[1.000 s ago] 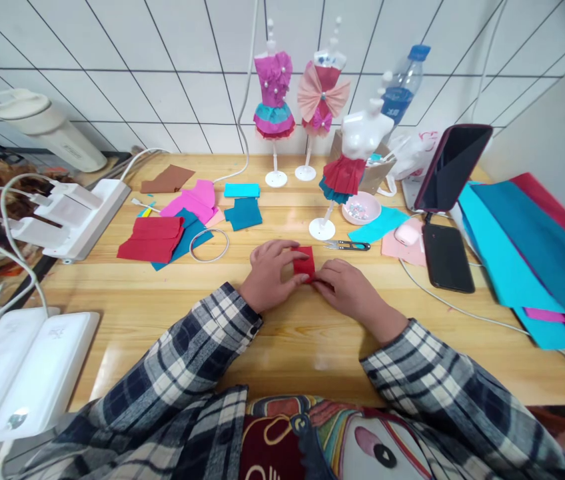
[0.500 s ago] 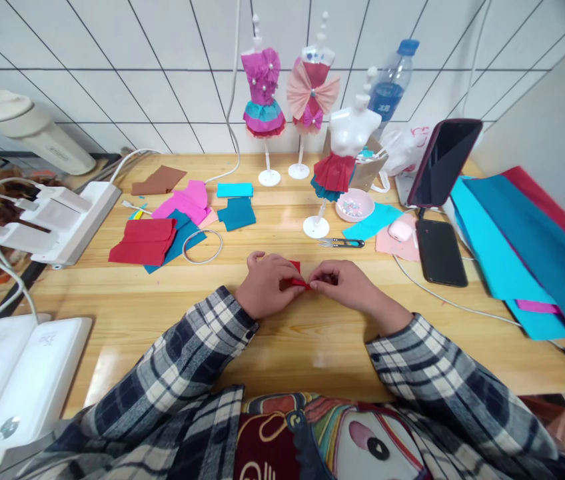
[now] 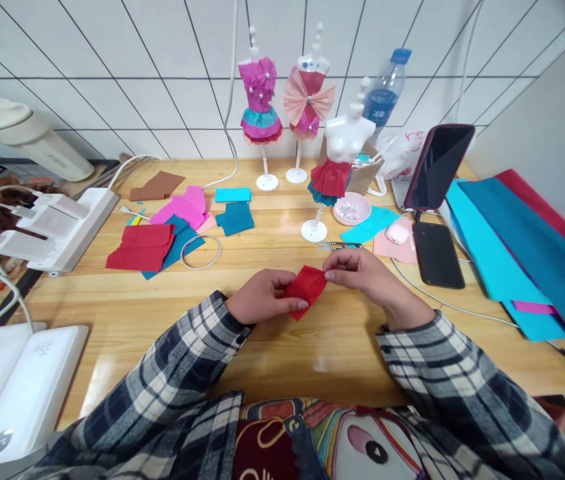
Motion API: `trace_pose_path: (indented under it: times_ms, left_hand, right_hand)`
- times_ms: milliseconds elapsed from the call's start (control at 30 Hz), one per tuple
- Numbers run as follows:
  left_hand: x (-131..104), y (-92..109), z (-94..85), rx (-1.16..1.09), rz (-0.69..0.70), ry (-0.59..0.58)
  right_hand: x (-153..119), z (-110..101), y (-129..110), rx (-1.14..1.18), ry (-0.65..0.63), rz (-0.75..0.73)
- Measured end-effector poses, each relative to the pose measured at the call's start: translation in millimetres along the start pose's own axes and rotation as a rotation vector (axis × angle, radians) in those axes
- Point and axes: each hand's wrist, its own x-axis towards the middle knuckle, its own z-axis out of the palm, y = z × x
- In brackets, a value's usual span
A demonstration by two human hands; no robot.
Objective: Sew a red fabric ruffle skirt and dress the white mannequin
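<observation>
A small piece of red crepe paper (image 3: pixel 307 288) is held between my hands above the wooden table. My left hand (image 3: pixel 264 297) grips its left side, thumb lying across the front. With thumb and fingertips, my right hand (image 3: pixel 357 272) pinches its upper right corner. Just beyond my right hand lie black-handled thread snips (image 3: pixel 340 246), partly hidden. Behind them stands a small white mannequin (image 3: pixel 347 137) wearing a red and teal pleated skirt (image 3: pixel 330 180). Two other mannequins farther back wear a purple dress (image 3: pixel 261 100) and a dress with a pink bow (image 3: pixel 309 97).
Red paper (image 3: pixel 140 247), a wire ring (image 3: pixel 200 252) and other coloured pieces lie at left. A pink bowl of beads (image 3: pixel 351 209), an earphone case (image 3: pixel 398 231), a phone (image 3: pixel 438 255) and long coloured sheets (image 3: pixel 527 253) are at right. A power strip (image 3: pixel 72 230) borders the left.
The red paper has been turned up, so its flat face now shows. My right hand has moved slightly right and up, and my left hand has opened out from over the paper.
</observation>
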Motion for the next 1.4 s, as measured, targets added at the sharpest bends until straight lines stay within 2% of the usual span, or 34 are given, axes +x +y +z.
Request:
trace_pose_path:
  times_ms: [67,200,233,333,533,700,833,967,1167,1400]
  left_hand:
    - [-2.1,2.0,-9.0,0.068,0.011,-0.032]
    - [4.0,-3.4,-22.8,0.519,0.115,0.268]
    - [7.6,-6.0,-23.2,0.619,0.144,0.292]
    - [19.7,-12.8,-18.8,0.767,0.174,0.243]
    - [32.9,-14.0,-15.1,0.853,0.141,0.215]
    - [32.4,-16.4,-17.6,0.856,0.144,0.254]
    - [30.9,-19.9,-17.2,0.873,0.168,0.276]
    - [28.6,-20.1,-16.2,0.917,0.248,0.311]
    - [26.8,-21.7,-14.9,1.062,0.387,0.324]
    - [25.8,-24.9,-14.9,1.092,0.416,0.273]
  right_hand:
    - [4.4,-4.9,-1.5,-0.085,-0.026,0.016]
    - [17.9,1.0,10.1,-0.422,-0.073,0.089]
    - [21.3,4.3,13.4,-0.498,-0.069,0.092]
    - [29.2,13.1,18.6,-0.671,-0.025,0.042]
    - [35.0,21.0,21.1,-0.799,-0.002,-0.073]
    - [31.2,26.6,29.2,-0.803,0.125,-0.086]
    - [27.8,32.4,31.9,-0.861,0.176,-0.091]
    - [23.2,38.9,32.2,-0.941,0.207,-0.119]
    - [16.8,43.7,30.7,-1.096,0.180,-0.203]
    - [11.9,38.4,26.3,-1.247,0.066,-0.270]
